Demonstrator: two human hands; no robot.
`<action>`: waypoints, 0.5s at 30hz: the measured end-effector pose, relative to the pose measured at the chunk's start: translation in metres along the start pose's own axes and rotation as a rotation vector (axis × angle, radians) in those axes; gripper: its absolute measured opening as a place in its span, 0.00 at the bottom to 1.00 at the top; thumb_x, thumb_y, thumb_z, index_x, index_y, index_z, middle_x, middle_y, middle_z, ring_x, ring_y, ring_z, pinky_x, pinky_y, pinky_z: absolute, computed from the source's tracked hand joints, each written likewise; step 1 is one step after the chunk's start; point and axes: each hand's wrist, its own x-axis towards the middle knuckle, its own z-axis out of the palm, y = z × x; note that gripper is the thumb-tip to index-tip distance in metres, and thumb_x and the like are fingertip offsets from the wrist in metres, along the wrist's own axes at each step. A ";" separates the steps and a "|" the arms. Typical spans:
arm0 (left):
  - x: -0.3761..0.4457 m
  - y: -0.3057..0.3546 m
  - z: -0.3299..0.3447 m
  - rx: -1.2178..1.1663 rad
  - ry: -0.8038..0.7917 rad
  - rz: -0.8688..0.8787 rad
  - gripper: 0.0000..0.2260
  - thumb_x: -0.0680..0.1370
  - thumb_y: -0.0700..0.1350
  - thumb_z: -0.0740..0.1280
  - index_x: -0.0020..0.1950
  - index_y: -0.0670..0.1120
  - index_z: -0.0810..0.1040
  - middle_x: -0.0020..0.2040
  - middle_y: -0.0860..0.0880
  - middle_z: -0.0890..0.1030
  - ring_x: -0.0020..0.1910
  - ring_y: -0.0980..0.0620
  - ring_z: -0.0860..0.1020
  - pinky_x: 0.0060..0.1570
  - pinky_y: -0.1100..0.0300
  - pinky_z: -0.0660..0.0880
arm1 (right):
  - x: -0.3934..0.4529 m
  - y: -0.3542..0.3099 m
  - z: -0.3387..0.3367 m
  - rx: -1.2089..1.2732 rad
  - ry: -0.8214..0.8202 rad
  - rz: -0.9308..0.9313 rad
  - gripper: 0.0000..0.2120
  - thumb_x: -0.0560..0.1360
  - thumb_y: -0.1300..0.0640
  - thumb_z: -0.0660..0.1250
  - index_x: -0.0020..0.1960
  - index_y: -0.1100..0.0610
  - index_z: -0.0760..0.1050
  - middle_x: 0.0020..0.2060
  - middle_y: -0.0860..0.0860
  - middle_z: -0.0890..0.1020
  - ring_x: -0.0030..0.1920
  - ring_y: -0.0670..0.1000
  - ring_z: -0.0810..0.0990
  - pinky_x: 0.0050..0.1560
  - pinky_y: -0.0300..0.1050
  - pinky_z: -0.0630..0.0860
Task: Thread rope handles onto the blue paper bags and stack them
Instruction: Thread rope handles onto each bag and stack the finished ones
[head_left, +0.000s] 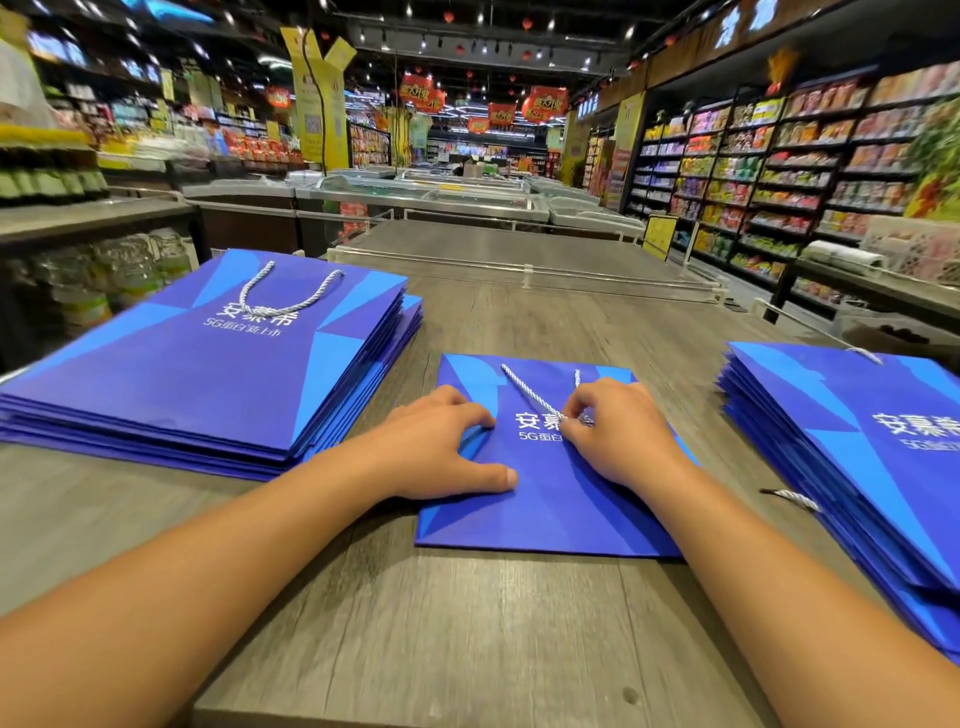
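Left hand lay flat, pinning centre bag; right hand pinched its rope handle. Best kept pinned while threading, then stacked left of it

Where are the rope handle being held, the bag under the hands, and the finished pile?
rope handle (524, 388), head view, its bare strand
middle bag (545, 509), head view, lower face
left stack (208, 374), head view, top bag's face

Single head cam, wide-angle, looking forward and down over the grey table, close on both forearms, shop aisle receding far ahead.
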 end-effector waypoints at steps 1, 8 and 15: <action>0.001 0.001 0.001 0.033 -0.012 -0.006 0.34 0.74 0.68 0.63 0.76 0.56 0.62 0.75 0.51 0.62 0.74 0.50 0.62 0.72 0.53 0.60 | -0.001 -0.003 0.000 -0.004 0.012 -0.015 0.05 0.78 0.51 0.65 0.49 0.49 0.79 0.52 0.48 0.80 0.59 0.57 0.71 0.57 0.50 0.71; 0.005 0.001 0.003 0.124 -0.038 -0.047 0.37 0.74 0.72 0.58 0.79 0.58 0.57 0.79 0.50 0.57 0.78 0.51 0.56 0.75 0.50 0.56 | -0.016 -0.017 -0.014 -0.148 -0.091 -0.110 0.12 0.77 0.51 0.62 0.58 0.46 0.80 0.55 0.46 0.80 0.59 0.54 0.76 0.57 0.49 0.73; 0.015 -0.012 0.011 0.128 0.040 -0.107 0.35 0.75 0.73 0.52 0.78 0.57 0.59 0.79 0.53 0.58 0.78 0.52 0.56 0.74 0.43 0.53 | -0.018 -0.013 -0.017 -0.100 -0.207 -0.176 0.24 0.79 0.49 0.61 0.75 0.45 0.65 0.73 0.47 0.68 0.71 0.56 0.66 0.70 0.54 0.65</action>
